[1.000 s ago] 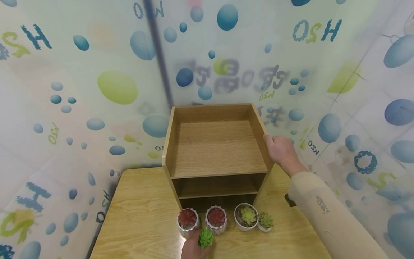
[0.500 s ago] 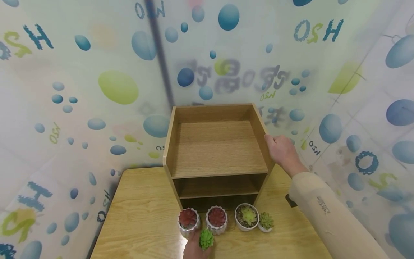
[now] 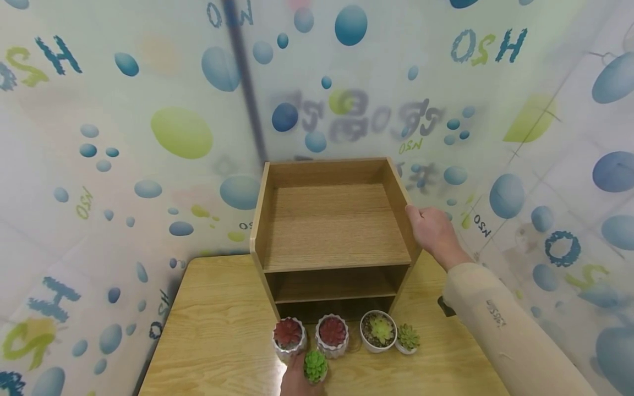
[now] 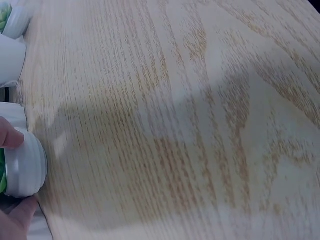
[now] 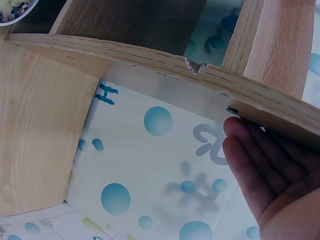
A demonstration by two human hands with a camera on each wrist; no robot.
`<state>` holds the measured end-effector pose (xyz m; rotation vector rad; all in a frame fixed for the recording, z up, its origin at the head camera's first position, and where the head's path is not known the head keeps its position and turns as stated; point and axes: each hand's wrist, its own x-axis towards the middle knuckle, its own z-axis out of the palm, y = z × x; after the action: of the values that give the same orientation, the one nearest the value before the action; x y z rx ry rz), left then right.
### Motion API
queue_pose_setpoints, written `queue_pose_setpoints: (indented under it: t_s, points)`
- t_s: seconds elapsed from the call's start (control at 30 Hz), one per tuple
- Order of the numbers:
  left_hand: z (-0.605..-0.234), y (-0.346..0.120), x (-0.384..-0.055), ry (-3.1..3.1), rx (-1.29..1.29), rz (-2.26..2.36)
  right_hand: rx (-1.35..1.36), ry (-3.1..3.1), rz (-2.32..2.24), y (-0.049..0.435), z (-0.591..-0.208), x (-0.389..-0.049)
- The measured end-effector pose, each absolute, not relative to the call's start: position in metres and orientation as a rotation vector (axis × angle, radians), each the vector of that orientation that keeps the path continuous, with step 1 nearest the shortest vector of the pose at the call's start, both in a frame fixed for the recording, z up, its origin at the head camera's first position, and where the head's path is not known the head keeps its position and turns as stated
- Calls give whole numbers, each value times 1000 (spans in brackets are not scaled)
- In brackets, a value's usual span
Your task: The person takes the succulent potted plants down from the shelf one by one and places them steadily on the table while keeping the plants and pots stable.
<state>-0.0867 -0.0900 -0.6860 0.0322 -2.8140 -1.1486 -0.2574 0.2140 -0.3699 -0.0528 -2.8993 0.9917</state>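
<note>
In the head view a wooden shelf unit (image 3: 337,220) stands on the table, its top tray and lower compartments facing me. My right hand (image 3: 433,231) grips the edge of its right side panel, with the fingers (image 5: 250,155) along the outer face in the right wrist view. At the bottom, my left hand (image 3: 299,379) holds a small green succulent (image 3: 315,366) in a white pot (image 4: 27,165) between thumb and finger. Close by stand two red succulents, one (image 3: 288,333) left of it and one (image 3: 332,331) right, both in fluted whitish pots.
Farther right are a yellow-green succulent (image 3: 380,330) in a round white pot and a small green succulent (image 3: 408,336) beside it. The light wood table (image 3: 213,319) extends left of the shelf. Behind it hangs a patterned curtain (image 3: 183,181). A dark object (image 3: 444,307) lies partly behind the right sleeve.
More of the white pot under the green succulent now shows beside my left fingers. My right hand stays on the shelf unit, and the view has shifted very slightly.
</note>
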Motion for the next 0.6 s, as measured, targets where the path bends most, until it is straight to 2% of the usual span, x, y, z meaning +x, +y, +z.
queue_pose_setpoints:
  t_s: [0.6]
  points:
    - [-695, -88, -84, -2695, 106, -1117, -31, -2898, 972, 214, -370, -257]
